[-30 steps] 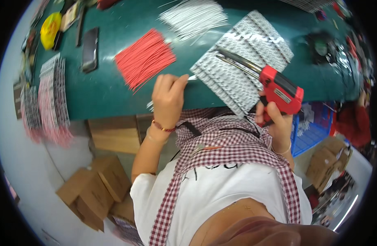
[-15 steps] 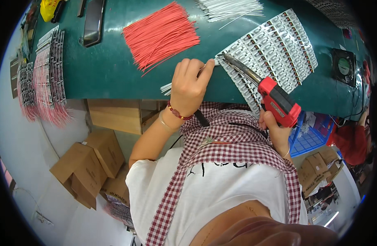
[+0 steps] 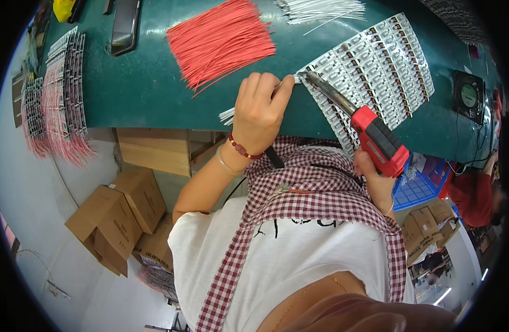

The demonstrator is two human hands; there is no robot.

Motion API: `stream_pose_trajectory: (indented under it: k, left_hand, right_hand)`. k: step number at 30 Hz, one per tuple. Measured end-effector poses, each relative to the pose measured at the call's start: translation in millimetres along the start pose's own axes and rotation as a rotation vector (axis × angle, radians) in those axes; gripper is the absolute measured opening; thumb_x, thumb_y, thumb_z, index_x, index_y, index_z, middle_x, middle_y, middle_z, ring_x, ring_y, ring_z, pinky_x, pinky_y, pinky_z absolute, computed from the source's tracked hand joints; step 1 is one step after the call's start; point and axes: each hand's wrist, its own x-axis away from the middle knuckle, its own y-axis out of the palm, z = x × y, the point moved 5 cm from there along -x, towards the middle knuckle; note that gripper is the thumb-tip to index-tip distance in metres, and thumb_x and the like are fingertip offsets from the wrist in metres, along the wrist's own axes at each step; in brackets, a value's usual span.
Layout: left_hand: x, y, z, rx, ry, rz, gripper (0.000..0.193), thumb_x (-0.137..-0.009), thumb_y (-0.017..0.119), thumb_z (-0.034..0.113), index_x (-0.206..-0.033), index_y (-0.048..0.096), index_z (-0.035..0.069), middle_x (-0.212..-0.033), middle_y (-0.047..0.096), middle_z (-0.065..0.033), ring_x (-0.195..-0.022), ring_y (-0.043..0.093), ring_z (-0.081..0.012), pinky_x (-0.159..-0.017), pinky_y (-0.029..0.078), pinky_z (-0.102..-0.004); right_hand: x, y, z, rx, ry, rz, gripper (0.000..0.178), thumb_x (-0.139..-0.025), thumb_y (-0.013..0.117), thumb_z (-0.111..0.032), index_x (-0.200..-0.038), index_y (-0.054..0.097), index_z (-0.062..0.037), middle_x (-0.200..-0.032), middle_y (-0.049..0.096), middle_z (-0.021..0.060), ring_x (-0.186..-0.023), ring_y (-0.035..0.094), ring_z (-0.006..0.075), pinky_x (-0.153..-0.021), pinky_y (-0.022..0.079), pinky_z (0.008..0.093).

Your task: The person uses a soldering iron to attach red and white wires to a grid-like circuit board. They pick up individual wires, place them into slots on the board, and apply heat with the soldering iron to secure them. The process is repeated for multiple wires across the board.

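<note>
Over the last second the left hand (image 3: pixel 258 113) moves in to the left corner of the panel (image 3: pixel 376 77), and the tip of the gun (image 3: pixel 380 138) shifts from above the panel to that same corner. The panel, a silvery sheet of small boards in rows, lies slanted on the desk (image 3: pixel 138 99), its lower corner near the front edge. The gun's metal tip sits just beside the left thumb; whether it touches the boards I cannot tell. The gun is red and black, and the right hand (image 3: pixel 376 182) holds it, fingers curled round the grip, partly hidden. The left fingers are pinched narrow on white wires (image 3: pixel 227 115), whose ends stick out on the hand's far side, toward the left.

Beyond the left hand lie the red wires (image 3: pixel 221 44) in a broad heap, with the white pile (image 3: pixel 321 8) near the panel's upper edge. A phone (image 3: pixel 125 26) lies farther left, a yellow bag (image 3: pixel 61 10) past it. Boards with pinkish wires (image 3: pixel 63 94) hang at the desk's left end. A black square device (image 3: pixel 469 97) lies right of the panel; below the desk are a blue basket (image 3: pixel 415 193) and cardboard boxes (image 3: pixel 108 227).
</note>
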Motion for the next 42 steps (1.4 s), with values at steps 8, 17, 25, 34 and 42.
stream_pose_trajectory:
  k: [8,17,25,34,42]
  left_hand:
    - [0.4,-0.7,-1.5,-0.010,0.002,0.029,0.034,-0.069,0.067,-0.006,-0.101,0.069,0.005,-0.080,0.052,-0.0056,-0.070,0.050,-0.0219,-0.062,0.043,-0.0342]
    - [1.3,-7.0,2.8,0.011,0.067,0.138,0.033,-0.068,0.069,-0.003,-0.100,0.071,0.005,-0.079,0.055,-0.0041,-0.068,0.051,-0.0204,-0.060,0.040,-0.0335]
    - [5.3,1.9,8.0,0.013,0.052,0.033,0.032,-0.070,0.068,-0.003,-0.100,0.070,0.005,-0.080,0.054,-0.0045,-0.069,0.050,-0.0204,-0.062,0.040,-0.0330]
    - [4.7,3.4,8.1,0.007,0.047,0.029,0.030,-0.070,0.067,-0.004,-0.099,0.069,0.004,-0.083,0.055,-0.0047,-0.070,0.050,-0.0206,-0.062,0.039,-0.0332]
    - [4.6,2.9,8.5,-0.001,0.045,0.037,0.029,-0.070,0.067,-0.003,-0.098,0.069,0.005,-0.086,0.057,-0.0050,-0.072,0.052,-0.0207,-0.063,0.039,-0.0336]
  right_hand:
    - [0.3,1.6,-14.3,0.041,-0.155,-0.040,0.029,-0.094,0.060,-0.016,-0.115,0.056,0.0035,-0.074,0.059,0.0056,-0.059,0.052,0.0107,-0.055,0.042,0.0260]
    - [5.7,1.2,-1.9,-0.093,-0.111,0.049,0.036,-0.091,0.062,-0.016,-0.120,0.055,0.0044,-0.073,0.060,0.0072,-0.055,0.050,0.0108,-0.051,0.040,0.0245]
    - [9.2,-0.1,4.9,-0.036,-0.136,-0.003,0.033,-0.092,0.062,-0.018,-0.118,0.056,0.0020,-0.073,0.059,0.0070,-0.057,0.051,0.0108,-0.052,0.041,0.0248]
    - [3.3,-3.9,14.3,0.036,-0.067,-0.107,0.020,-0.082,0.073,-0.006,-0.101,0.069,-0.0021,-0.086,0.068,0.0073,-0.072,0.063,0.0130,-0.065,0.050,0.0287]
    - [1.8,1.8,3.0,0.010,-0.276,-0.041,0.029,-0.092,0.065,-0.026,-0.099,0.059,0.0014,-0.070,0.055,0.0035,-0.060,0.049,0.0102,-0.055,0.038,0.0258]
